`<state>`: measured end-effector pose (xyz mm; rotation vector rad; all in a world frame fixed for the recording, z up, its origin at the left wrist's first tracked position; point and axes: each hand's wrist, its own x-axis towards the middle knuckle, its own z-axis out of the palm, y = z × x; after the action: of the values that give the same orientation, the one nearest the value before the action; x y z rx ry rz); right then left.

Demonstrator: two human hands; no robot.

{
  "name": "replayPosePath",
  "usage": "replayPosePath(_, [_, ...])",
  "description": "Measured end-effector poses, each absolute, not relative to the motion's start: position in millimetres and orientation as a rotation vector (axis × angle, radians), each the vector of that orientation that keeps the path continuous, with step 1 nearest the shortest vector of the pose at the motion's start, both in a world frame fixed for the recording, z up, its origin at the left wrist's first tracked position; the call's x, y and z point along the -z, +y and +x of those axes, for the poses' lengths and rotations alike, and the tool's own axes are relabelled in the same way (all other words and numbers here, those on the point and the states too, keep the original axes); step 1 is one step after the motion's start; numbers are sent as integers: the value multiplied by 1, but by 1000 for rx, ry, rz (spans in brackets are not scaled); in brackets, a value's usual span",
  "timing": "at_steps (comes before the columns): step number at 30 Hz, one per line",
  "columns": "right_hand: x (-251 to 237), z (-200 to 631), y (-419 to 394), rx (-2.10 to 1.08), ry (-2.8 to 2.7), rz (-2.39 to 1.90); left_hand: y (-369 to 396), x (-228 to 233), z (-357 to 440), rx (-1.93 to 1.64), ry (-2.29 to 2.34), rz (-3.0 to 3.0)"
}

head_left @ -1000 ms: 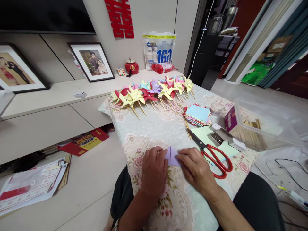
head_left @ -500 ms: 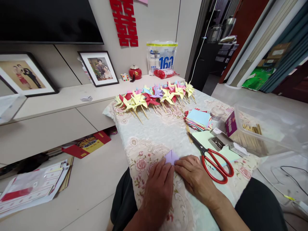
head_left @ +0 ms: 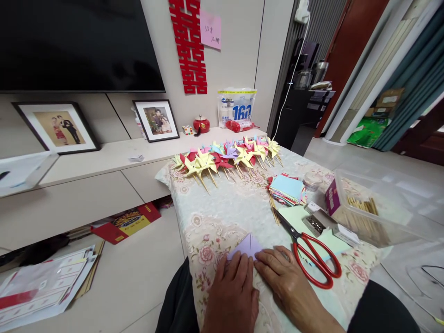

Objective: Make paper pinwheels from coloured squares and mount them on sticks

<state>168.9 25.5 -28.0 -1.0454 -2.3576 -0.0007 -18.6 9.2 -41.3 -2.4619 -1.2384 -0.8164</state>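
A folded piece of purple paper (head_left: 250, 245) lies on the cloth-covered table in front of me, its pointed corner facing away and a short dark slit or line near the tip. My left hand (head_left: 234, 282) rests flat over its near left part, fingers stretched out. At the right edge of the paper, my right hand (head_left: 286, 280) lies with its fingertips touching it; the thumb is hidden. The paper's near edge is covered by both hands. Just right of my right hand are scissors (head_left: 312, 256) with red handles, blades pointing away.
Paper pinwheels on sticks (head_left: 225, 159) line the table's far side. To the right are a stack of coloured paper (head_left: 287, 188), a small box of metal fasteners (head_left: 315, 225), pale green sheets (head_left: 294, 215) and a clear bin (head_left: 398, 224) holding sticks. Framed photos (head_left: 157, 121) stand on the cabinet.
The camera view has tilted up, so everything sits lower in the picture. More of the purple paper shows now, as my left hand's fingers have flattened out on it.
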Motion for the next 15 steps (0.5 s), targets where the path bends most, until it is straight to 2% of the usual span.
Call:
replayPosePath(9, [30,176,28,-67,-2241,-1124,5,67,-6,910,-1395,-2324])
replayPosePath(15, [32,178,29,-20,-2186,-1141,-2,66,3,663,-1586,-2333])
